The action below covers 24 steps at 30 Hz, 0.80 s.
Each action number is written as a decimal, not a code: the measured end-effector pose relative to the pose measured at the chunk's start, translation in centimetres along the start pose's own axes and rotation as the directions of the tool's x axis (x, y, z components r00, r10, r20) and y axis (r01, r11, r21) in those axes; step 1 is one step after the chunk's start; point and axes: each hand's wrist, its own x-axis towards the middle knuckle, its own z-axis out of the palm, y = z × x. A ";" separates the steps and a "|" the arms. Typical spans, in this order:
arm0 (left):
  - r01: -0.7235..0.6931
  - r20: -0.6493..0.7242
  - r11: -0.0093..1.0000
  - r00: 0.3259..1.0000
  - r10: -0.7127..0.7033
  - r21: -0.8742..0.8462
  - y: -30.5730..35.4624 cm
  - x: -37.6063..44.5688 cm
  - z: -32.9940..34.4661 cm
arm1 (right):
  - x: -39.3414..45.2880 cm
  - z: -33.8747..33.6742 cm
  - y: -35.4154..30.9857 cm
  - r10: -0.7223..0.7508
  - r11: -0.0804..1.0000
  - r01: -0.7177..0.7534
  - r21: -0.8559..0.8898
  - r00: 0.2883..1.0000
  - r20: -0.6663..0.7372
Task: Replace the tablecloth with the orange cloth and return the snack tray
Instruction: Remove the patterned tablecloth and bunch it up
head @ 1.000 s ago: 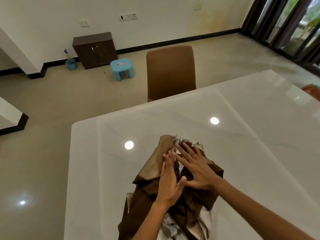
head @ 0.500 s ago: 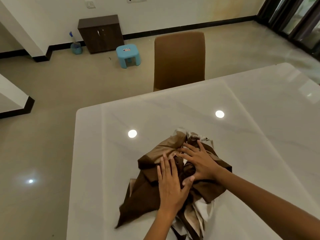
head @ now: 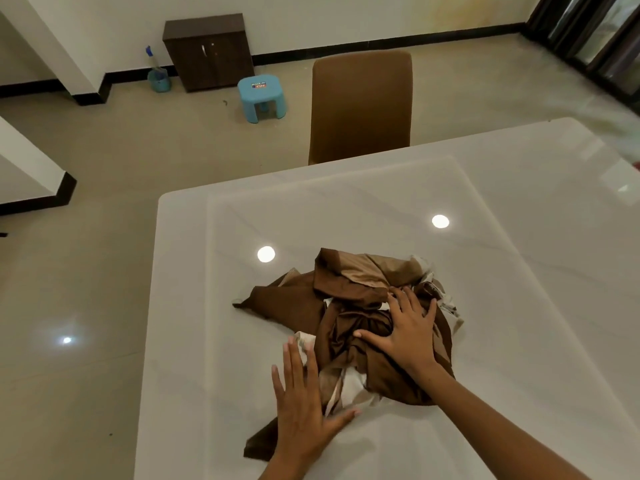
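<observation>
Brown crumpled tablecloth (head: 349, 306) lies under both flat, open hands, left (head: 304, 403) and right (head: 408, 330), gripping nothing.

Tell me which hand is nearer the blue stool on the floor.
Left. The left hand lies at the cloth bundle's near-left edge, on the blue stool's side; the right hand presses the bundle farther right.
</observation>
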 end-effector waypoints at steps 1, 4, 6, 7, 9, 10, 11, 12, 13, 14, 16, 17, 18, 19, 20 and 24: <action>0.015 0.012 1.000 1.000 -0.015 0.011 0.0 -0.5 0.4 | -0.2 0.1 -0.1 0.018 1.000 -0.018 0.003 1.000 -0.002; 0.000 -0.013 1.000 1.000 0.000 0.022 -0.6 -0.3 0.9 | -0.6 0.3 -0.1 0.038 0.999 -0.038 0.008 0.999 -0.005; -0.071 -0.037 0.997 0.997 0.071 -0.009 -1.0 1.2 0.8 | -0.7 0.3 0.0 0.028 0.999 -0.028 0.020 1.000 -0.010; -0.118 -0.049 0.992 0.992 0.117 -0.031 -1.1 2.2 0.6 | -0.7 0.2 0.1 0.017 1.000 -0.017 0.025 1.000 -0.007; -0.222 -0.050 0.974 0.974 0.220 -0.047 -1.0 4.4 0.0 | -0.8 0.1 0.2 -0.013 1.000 0.012 0.020 1.000 0.011; -0.280 -0.042 0.959 0.960 0.278 -0.046 -0.9 5.6 -0.3 | -0.8 0.0 0.1 -0.031 0.999 0.031 0.010 0.999 0.020; -0.344 -0.035 0.938 0.939 0.343 -0.041 -0.9 6.8 -0.7 | -0.9 0.0 0.1 -0.051 0.999 0.051 -0.001 0.998 0.031; -0.408 -0.029 0.912 0.913 0.407 -0.030 -0.9 8.0 -1.1 | -0.9 -0.1 0.1 -0.072 0.997 0.072 -0.006 0.996 0.047; -0.470 -0.018 0.882 0.882 0.470 -0.015 -0.8 9.2 -1.5 | -0.8 -0.1 0.2 -0.097 0.995 0.098 -0.003 0.993 0.069; -0.527 0.004 0.850 0.850 0.527 0.000 -0.8 10.3 -2.1 | -0.8 -0.1 0.5 -0.131 0.991 0.131 0.011 0.987 0.095; -0.605 0.075 0.796 0.794 0.603 0.017 -0.6 12.4 -2.9 | -0.5 -0.6 1.5 -0.230 0.972 0.220 0.079 0.960 0.161; -0.623 0.117 0.782 0.778 0.617 0.022 -0.6 13.2 -3.1 | -0.2 -1.1 2.2 -0.291 0.955 0.273 0.112 0.936 0.199; -0.636 0.159 0.771 0.765 0.625 0.031 -0.5 14.0 -3.0 | 0.1 -1.7 2.9 -0.351 0.936 0.333 0.116 0.910 0.221; -0.649 0.201 0.759 0.749 0.631 0.038 -0.5 14.7 -2.9 | 0.5 -2.4 3.6 -0.399 0.917 0.392 0.081 0.886 0.236; -0.658 0.237 0.752 0.737 0.633 0.037 -0.5 15.1 -2.6 | 0.9 -3.0 4.2 -0.429 0.899 0.437 0.024 0.866 0.256; -0.648 0.256 0.761 0.735 0.628 -0.005 -0.7 15.8 -1.5 | 2.1 -3.5 4.4 -0.421 0.876 0.478 -0.066 0.824 0.379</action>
